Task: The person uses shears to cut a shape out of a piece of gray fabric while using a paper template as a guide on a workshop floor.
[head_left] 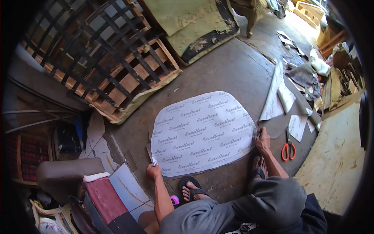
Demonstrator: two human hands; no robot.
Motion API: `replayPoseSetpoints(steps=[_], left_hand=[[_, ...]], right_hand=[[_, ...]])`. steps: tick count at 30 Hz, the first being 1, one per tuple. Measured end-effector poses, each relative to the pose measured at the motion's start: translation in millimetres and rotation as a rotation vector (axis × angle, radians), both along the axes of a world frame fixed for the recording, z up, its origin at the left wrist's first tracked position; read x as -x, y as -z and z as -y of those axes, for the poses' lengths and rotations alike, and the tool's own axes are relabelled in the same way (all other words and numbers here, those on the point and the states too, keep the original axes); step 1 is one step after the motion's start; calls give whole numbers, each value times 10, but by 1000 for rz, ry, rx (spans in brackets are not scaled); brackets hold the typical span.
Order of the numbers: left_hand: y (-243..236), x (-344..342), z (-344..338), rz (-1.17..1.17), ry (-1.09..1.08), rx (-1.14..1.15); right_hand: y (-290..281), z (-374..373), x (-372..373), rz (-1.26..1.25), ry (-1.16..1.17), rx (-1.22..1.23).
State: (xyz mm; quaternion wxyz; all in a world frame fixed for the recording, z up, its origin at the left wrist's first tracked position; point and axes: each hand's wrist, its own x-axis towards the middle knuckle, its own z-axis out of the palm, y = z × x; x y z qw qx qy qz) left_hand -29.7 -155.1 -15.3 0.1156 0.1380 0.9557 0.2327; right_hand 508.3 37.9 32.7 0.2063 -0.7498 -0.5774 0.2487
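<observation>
A large cut sheet with rounded corners (202, 134) spreads just in front of my feet, its white printed backing facing up. At its near left corner, my left hand (154, 171) is closed on the edge. My right hand (263, 139) pinches the right edge, a little farther from me. A thin line runs along inside the sheet's border. To the right of my right hand lie scissors with orange handles (288, 151), blades pointing away. A pink round object (175, 200), perhaps a tape measure, sits by my left forearm, partly hidden.
Wooden furniture frames with black webbing (117, 66) stand at the far left. Beside them is a worn pale green panel (191, 23). Fabric scraps (278, 97) lie to the right, near a pale board (331, 156). A brown cushion (70, 171) is at the left.
</observation>
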Motion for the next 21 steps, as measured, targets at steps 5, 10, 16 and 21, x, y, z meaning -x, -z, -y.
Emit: replayPoseSetpoints(steps=[5, 10, 16, 21], left_hand=[[168, -324, 523, -77, 132, 37], [199, -419, 869, 107, 58, -209], [189, -37, 306, -52, 165, -115], [79, 372, -691, -183, 361, -77]], right_hand=[[-121, 158, -336, -17, 20, 79], [346, 339, -926, 38, -173, 21], [231, 343, -1294, 571, -281, -222], [-513, -938, 112, -95, -443, -91]])
